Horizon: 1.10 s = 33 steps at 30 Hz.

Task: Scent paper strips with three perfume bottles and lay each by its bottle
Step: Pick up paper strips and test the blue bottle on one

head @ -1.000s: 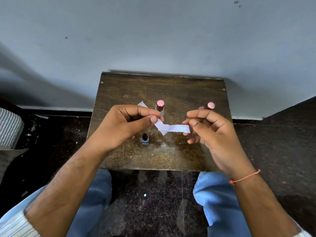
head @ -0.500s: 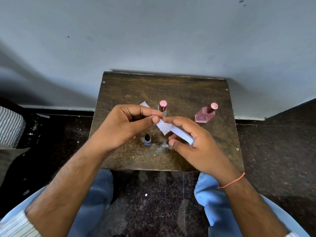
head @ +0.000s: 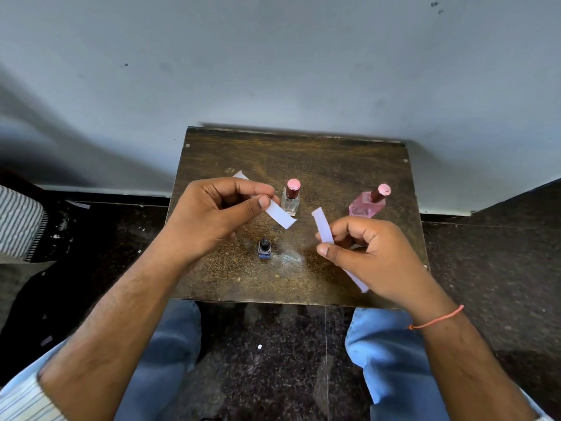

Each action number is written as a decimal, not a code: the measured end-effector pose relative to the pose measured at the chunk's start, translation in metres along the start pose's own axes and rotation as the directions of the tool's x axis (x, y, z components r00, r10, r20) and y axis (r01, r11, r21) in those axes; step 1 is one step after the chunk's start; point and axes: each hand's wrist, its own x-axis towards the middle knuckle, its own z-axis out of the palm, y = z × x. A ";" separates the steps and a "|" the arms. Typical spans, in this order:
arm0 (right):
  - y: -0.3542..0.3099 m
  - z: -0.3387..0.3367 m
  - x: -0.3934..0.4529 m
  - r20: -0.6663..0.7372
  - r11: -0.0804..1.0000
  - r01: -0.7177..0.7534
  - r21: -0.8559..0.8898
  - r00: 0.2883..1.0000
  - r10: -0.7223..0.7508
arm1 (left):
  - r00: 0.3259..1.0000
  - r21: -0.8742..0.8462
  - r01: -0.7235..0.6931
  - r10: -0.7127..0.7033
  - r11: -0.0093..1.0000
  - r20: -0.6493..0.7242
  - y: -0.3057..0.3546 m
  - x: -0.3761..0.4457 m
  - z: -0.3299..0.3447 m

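While pinching one strip (head: 280,217) in the left hand (head: 212,220) and another strip (head: 322,225) in the right hand (head: 372,256), both held above the bench (head: 303,159), apart from each other. Three bottles standing below: clear bottle (head: 290,199), pink bottle (head: 368,202), small dark bottle (head: 264,249), all capped. Could mix up which strip belongs to which bottle; could knock the small bottle when lowering a hand. Hard to tell if any strip is scented already. Far ends of both strips partly hidden behind fingers
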 end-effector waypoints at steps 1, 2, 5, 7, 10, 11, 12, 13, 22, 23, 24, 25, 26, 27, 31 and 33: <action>0.002 -0.008 -0.001 0.019 0.999 -0.031 -0.028 0.999 0.031 | 1.000 0.003 0.002 -0.002 1.000 -0.005 0.000 0.001 -0.001; 0.005 -0.018 -0.002 0.040 0.996 -0.067 -0.052 0.997 0.069 | 1.000 0.003 0.003 -0.003 1.000 -0.006 -0.001 0.001 -0.001; 0.015 -0.046 -0.008 0.063 0.979 -0.175 -0.103 0.981 0.182 | 1.000 -0.025 -0.002 0.002 1.000 -0.001 -0.001 0.002 0.002; 0.023 -0.061 -0.012 0.026 0.967 -0.226 -0.116 0.973 0.231 | 1.000 -0.056 -0.006 0.006 0.998 -0.001 -0.001 0.002 0.004; 0.036 -0.079 -0.015 -0.106 0.956 -0.264 -0.124 0.962 0.252 | 1.000 -0.095 0.000 -0.001 0.995 -0.009 0.000 0.001 0.007; 0.039 -0.083 -0.016 -0.163 0.957 -0.269 -0.112 0.955 0.250 | 1.000 -0.102 0.000 -0.001 0.995 -0.013 0.001 0.001 0.007; 0.042 -0.086 -0.015 -0.218 0.959 -0.269 -0.093 0.945 0.245 | 1.000 -0.106 -0.001 0.000 0.994 -0.016 0.001 0.001 0.009; 0.044 -0.087 -0.014 -0.263 0.962 -0.265 -0.065 0.935 0.240 | 1.000 -0.111 -0.003 0.001 0.994 -0.019 0.002 0.000 0.009; 0.057 -0.085 -0.003 -0.298 0.969 -0.244 0.023 0.924 0.240 | 0.999 -0.132 -0.011 0.006 0.991 -0.036 0.006 0.000 0.010; 0.057 -0.085 -0.003 -0.298 0.970 -0.242 0.014 0.925 0.235 | 0.999 -0.130 -0.006 0.002 0.991 -0.035 0.006 -0.001 0.010; 0.057 -0.085 -0.003 -0.297 0.970 -0.242 0.003 0.926 0.232 | 0.999 -0.127 -0.003 -0.002 0.992 -0.035 0.006 -0.001 0.009; 0.058 -0.084 -0.003 -0.297 0.970 -0.244 -0.007 0.927 0.231 | 0.999 -0.123 0.000 -0.004 0.992 -0.035 0.005 -0.001 0.008; 0.059 -0.083 -0.002 -0.299 0.969 -0.247 -0.015 0.926 0.232 | 0.999 -0.122 0.001 -0.006 0.993 -0.036 0.005 -0.001 0.006; 0.060 -0.082 -0.002 -0.304 0.968 -0.251 -0.022 0.924 0.233 | 0.999 -0.122 0.001 -0.006 0.993 -0.039 0.005 -0.001 0.005; 0.058 -0.081 0.000 -0.364 0.966 -0.250 -0.061 0.907 0.212 | 0.998 -0.115 0.000 -0.007 0.993 -0.055 0.005 -0.003 0.001; 0.050 -0.080 -0.002 -0.406 0.964 -0.249 -0.096 0.894 0.190 | 0.998 -0.108 0.005 -0.011 0.994 -0.060 0.005 -0.003 -0.001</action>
